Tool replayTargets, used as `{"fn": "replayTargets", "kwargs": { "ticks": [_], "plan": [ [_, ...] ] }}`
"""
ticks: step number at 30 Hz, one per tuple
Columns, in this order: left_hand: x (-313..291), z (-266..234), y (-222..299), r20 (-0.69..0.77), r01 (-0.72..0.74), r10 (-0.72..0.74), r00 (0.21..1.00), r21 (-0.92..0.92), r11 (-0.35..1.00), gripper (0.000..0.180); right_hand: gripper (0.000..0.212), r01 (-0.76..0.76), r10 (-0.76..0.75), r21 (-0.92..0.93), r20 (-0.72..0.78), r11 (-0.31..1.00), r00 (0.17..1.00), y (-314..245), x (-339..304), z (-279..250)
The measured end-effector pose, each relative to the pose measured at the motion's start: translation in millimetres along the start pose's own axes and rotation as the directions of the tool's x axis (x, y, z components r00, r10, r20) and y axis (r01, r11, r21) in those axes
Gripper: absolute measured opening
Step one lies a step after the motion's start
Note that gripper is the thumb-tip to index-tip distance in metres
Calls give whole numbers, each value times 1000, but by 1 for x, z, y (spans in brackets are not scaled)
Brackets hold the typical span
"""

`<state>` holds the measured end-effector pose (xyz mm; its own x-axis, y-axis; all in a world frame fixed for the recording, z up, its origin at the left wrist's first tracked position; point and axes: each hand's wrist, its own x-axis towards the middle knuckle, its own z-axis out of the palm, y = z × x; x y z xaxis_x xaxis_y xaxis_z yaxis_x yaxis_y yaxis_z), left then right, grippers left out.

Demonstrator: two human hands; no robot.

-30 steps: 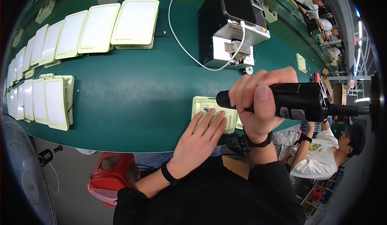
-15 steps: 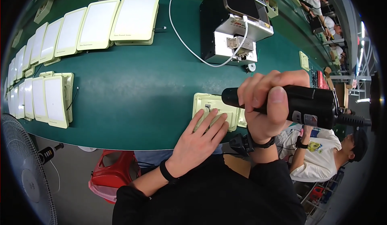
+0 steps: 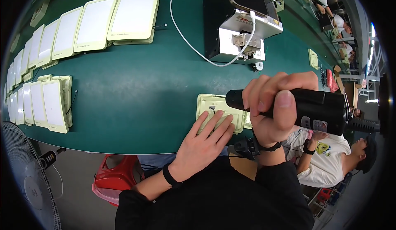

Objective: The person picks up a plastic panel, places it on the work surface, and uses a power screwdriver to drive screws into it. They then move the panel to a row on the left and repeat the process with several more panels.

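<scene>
My right hand (image 3: 277,106) is wrapped around a black corded electric screwdriver (image 3: 324,111), held tilted above the bench. Its narrow end points left, over the upper right of a pale yellow-green plastic housing (image 3: 202,103); the bit cannot be seen. My left hand (image 3: 201,148) lies with fingers spread and stretched out across that housing, its fingertips on the moulded inner side. A small connector with a dark wire (image 3: 212,108) shows just above those fingers. Part of another pale piece (image 3: 248,121) peeks out beside the housing, mostly covered by my right hand.
Two rows of white-faced panels (image 3: 94,25) stand at the left of the green bench (image 3: 132,94). A black-and-silver machine (image 3: 247,32) with a white cable is at the back. A fan (image 3: 29,180) and red stool (image 3: 117,174) are below left; a co-worker (image 3: 330,160) sits right.
The view has shifted slightly, so the panels appear farther left. Both my hands, the screwdriver and the housing keep almost the same places. At the right, the co-worker's forearm has moved a little.
</scene>
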<state>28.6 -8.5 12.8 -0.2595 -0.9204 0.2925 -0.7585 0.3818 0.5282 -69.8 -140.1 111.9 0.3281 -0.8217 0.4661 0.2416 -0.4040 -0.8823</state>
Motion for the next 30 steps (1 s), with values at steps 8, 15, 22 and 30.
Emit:
{"fn": "replayTargets", "kwargs": {
  "ticks": [8, 15, 22, 30],
  "plan": [
    [-1, -4, 1, 4, 8, -7, 1000, -9, 1000, 39, 23, -7, 8, -59, 5, 998, 1000, 6, 1, 3],
    [-4, -3, 13, 21, 65, -67, 998, 66, 996, 44, 19, 46, -47, -37, -28, 998, 998, 7, 0, 6],
    [7, 7, 5, -91, 124, -114, 989, 117, 985, 60, 16, 368, -359, 30, -153, 929, 921, -19, 66, -19],
    [9, 5, 3, -65, 122, -116, 991, 95, 988, 56, 13, 170, -190, -105, -232, 980, 954, -18, 60, -18]
  ]
}}
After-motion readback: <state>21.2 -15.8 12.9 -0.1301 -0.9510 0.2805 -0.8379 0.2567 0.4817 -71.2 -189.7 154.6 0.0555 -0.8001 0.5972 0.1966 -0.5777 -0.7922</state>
